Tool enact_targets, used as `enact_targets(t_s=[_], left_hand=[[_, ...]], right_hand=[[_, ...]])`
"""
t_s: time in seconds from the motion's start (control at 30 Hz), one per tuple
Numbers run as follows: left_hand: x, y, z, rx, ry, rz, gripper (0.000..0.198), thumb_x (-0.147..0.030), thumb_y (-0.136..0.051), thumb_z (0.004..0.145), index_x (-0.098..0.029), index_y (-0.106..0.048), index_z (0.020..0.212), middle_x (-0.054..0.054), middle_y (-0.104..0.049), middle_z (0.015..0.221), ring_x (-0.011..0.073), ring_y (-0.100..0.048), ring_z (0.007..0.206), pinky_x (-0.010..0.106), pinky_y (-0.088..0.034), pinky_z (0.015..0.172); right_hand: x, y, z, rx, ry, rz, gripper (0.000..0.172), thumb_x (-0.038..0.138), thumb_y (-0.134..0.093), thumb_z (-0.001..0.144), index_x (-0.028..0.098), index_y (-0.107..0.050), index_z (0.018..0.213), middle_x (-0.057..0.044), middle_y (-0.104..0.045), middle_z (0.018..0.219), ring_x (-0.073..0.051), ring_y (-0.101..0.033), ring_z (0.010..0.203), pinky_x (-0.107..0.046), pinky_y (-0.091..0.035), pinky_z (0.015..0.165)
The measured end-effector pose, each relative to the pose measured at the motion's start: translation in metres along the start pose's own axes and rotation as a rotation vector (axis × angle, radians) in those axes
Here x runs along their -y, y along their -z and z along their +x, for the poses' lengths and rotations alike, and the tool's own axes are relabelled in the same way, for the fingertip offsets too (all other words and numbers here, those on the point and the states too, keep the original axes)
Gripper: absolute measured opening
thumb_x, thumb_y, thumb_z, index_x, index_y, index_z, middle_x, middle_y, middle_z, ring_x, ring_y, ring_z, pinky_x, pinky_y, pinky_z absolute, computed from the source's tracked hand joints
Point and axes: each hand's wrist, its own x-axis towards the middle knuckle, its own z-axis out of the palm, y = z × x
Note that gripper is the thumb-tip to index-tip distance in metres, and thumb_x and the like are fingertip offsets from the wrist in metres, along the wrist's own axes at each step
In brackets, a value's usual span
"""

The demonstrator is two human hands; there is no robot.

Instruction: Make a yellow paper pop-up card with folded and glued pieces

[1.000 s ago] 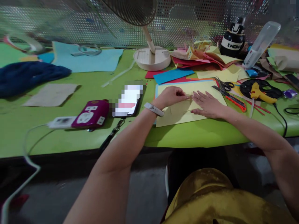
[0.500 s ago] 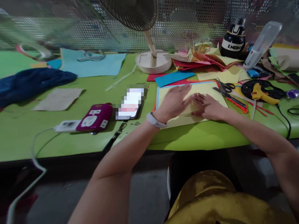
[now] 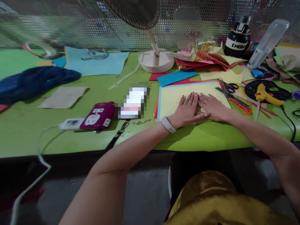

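Observation:
A pale yellow sheet of paper [image 3: 170, 100] lies near the table's front edge, with light blue and orange sheets showing at its borders. Flat on its lower part rests my left hand [image 3: 187, 109], fingers stretched out, a pale band on the wrist. My right hand [image 3: 212, 107] lies flat beside it, its fingers pointing up and left, and the two hands touch at the middle. Neither holds anything. Just right of the paper are an orange and black box cutter [image 3: 239, 103] and dark-handled scissors [image 3: 231, 87].
Left of the paper lie a phone [image 3: 133, 103] and a purple cased device [image 3: 99, 115] with a white cable. Behind stand a fan [image 3: 156, 61], a heap of coloured paper [image 3: 206, 57] and a black bottle [image 3: 237, 40]. A yellow glue gun [image 3: 268, 95] rests at right.
My left hand has come down from above the upper paper to lie flat on its lower part beside my right hand. The whole view has shifted slightly.

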Motion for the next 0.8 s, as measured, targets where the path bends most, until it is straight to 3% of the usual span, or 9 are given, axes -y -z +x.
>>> enact_targets(t_s=[0.13, 0.37, 0.6, 0.8], left_hand=[[-0.001, 0.001, 0.001, 0.002, -0.004, -0.003, 0.114, -0.087, -0.026, 0.097, 0.0, -0.013, 0.171, 0.029, -0.014, 0.177, 0.0391, -0.013, 0.168, 0.059, -0.01, 0.134], [-0.003, 0.002, 0.0, 0.003, -0.007, 0.037, 0.114, -0.087, -0.022, 0.097, 0.001, -0.016, 0.17, 0.03, -0.018, 0.177, 0.0395, -0.014, 0.167, 0.059, -0.011, 0.134], [-0.006, 0.001, 0.003, 0.017, 0.018, 0.079, 0.117, -0.089, -0.021, 0.096, 0.001, -0.02, 0.17, 0.03, -0.017, 0.177, 0.041, -0.014, 0.167, 0.058, -0.011, 0.134], [-0.01, 0.0, 0.002, -0.005, 0.014, 0.089, 0.117, -0.091, -0.017, 0.094, -0.002, -0.021, 0.17, 0.031, -0.016, 0.177, 0.042, -0.011, 0.167, 0.063, -0.01, 0.133]], right_hand=[[-0.003, -0.002, 0.0, -0.025, 0.02, -0.008, 0.075, 0.051, -0.045, 0.105, 0.014, -0.032, 0.169, -0.019, -0.03, 0.177, -0.037, -0.028, 0.165, -0.061, -0.028, 0.132], [-0.002, 0.007, 0.0, 0.105, -0.026, -0.081, 0.084, 0.058, -0.043, 0.104, 0.007, -0.03, 0.169, -0.02, -0.025, 0.178, -0.037, -0.025, 0.165, -0.061, -0.019, 0.135], [-0.025, 0.01, -0.049, 0.035, -0.158, -0.112, 0.1, 0.079, -0.024, 0.102, 0.005, -0.029, 0.17, -0.023, -0.029, 0.175, -0.038, -0.03, 0.164, -0.062, -0.018, 0.135], [-0.026, 0.026, -0.07, -0.002, -0.303, -0.141, 0.091, 0.069, -0.029, 0.106, -0.001, -0.042, 0.162, -0.028, -0.043, 0.167, -0.04, -0.036, 0.161, -0.064, -0.02, 0.133]])
